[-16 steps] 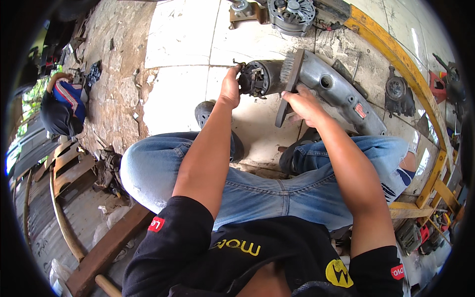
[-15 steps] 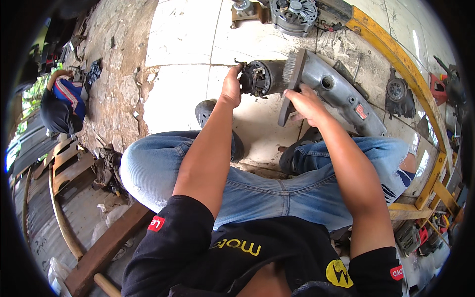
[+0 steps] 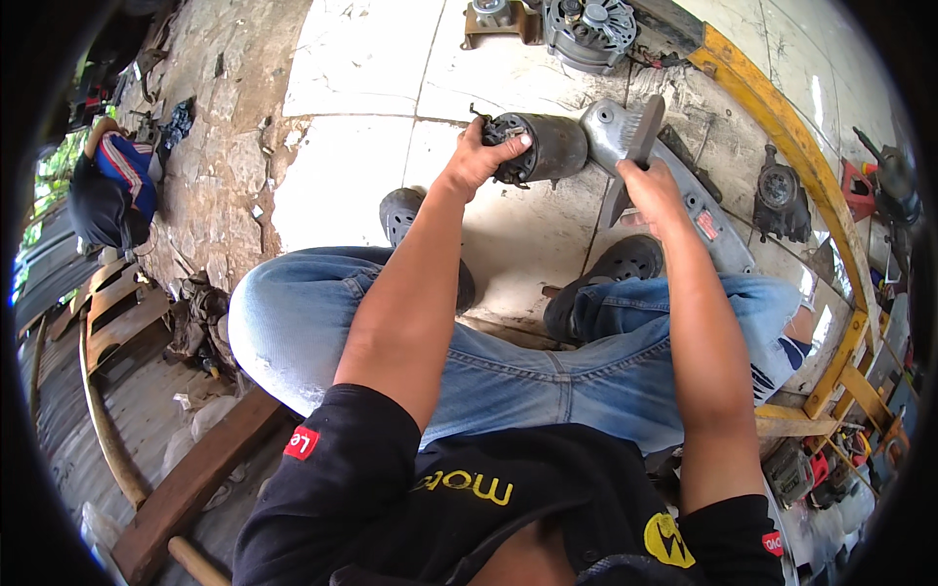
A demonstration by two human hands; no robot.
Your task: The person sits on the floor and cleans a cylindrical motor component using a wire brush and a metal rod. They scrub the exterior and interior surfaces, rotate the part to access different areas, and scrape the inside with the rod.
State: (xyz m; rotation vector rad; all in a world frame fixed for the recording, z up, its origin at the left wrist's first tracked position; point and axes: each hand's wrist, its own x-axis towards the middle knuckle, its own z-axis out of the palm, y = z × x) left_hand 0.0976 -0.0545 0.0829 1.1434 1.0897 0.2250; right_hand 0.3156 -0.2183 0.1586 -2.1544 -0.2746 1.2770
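Observation:
My left hand grips the open end of a dark cylindrical motor, its thumb lying over the rim. The motor's other end meets a long grey cast-metal housing lying on the tiles; whether the two are joined I cannot tell. In my right hand is a wire brush with a dark back, its fingers closed round the handle. The brush is held over the housing, its bristles turned toward the motor and apart from it.
Beyond my hands lie a round finned alternator and a brown metal bracket. A yellow metal frame curves along the right, with a dark round part inside it. Another person is at the far left.
The brush has moved right, away from the motor, with my right hand. My left hand has turned the motor slightly, and its thumb now shows on the rim.

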